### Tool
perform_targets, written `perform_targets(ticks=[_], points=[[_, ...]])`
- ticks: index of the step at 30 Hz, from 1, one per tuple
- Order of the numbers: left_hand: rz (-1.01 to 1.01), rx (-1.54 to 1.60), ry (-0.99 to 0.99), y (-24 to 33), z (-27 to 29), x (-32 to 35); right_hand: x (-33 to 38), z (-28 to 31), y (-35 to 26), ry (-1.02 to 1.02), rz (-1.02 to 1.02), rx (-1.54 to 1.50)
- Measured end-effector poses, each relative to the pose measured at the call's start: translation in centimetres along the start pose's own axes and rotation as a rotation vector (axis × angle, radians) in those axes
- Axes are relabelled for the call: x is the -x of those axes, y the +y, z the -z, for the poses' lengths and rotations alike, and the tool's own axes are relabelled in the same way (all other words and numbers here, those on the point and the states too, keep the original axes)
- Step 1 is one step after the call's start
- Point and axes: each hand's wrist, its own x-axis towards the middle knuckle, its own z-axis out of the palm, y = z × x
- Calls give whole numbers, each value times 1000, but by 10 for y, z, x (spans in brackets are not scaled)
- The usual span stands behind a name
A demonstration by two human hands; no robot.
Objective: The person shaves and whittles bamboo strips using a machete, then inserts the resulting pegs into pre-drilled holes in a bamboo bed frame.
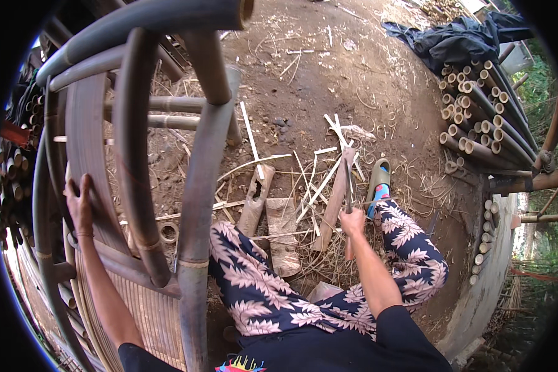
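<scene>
My left hand (79, 208) rests with fingers apart on the flat dark slats (93, 142) of a bamboo chair frame (195, 167). The chair, of thick dark poles and split slats, stands close on my left. My right hand (353, 222) is closed around the handle of a long knife (348, 186); its narrow blade points away from me, and the wooden handle end shows below my fist. Under the blade lies a long piece of wood (332, 211) on the ground. Between my legs are a split, hollowed bamboo piece (254, 204) and a flat wooden block (283, 239).
Thin pale bamboo strips (251, 133) and shavings litter the dirt floor (366, 68). Cut bamboo poles (477, 118) are stacked at the right, with a dark tarp (456, 40) above them. A low concrete wall (477, 304) runs along the right. More bamboo poles (15, 180) lie at the far left.
</scene>
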Motion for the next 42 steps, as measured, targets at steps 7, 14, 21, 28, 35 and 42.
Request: perform_targets(ticks=[7, 14, 21, 28, 35, 42], points=[[114, 82, -9, 28, 15, 18, -1, -57, 10, 4, -116, -6], [-353, -21, 193, 194, 7, 119, -23, -62, 41, -121, 75, -379], [-187, 484, -605, 392, -42, 265, 59, 50, 22, -452, 345, -914], [50, 1153, -896, 429, -108, 256, 156, 110, 30, -759, 611, -1046], [-287, 1067, -431, 409, -19, 281, 162, 109, 38, -276, 753, -888], [-249, 988, -214, 332, -34, 321, 200, 160, 21, -655, 474, -983]])
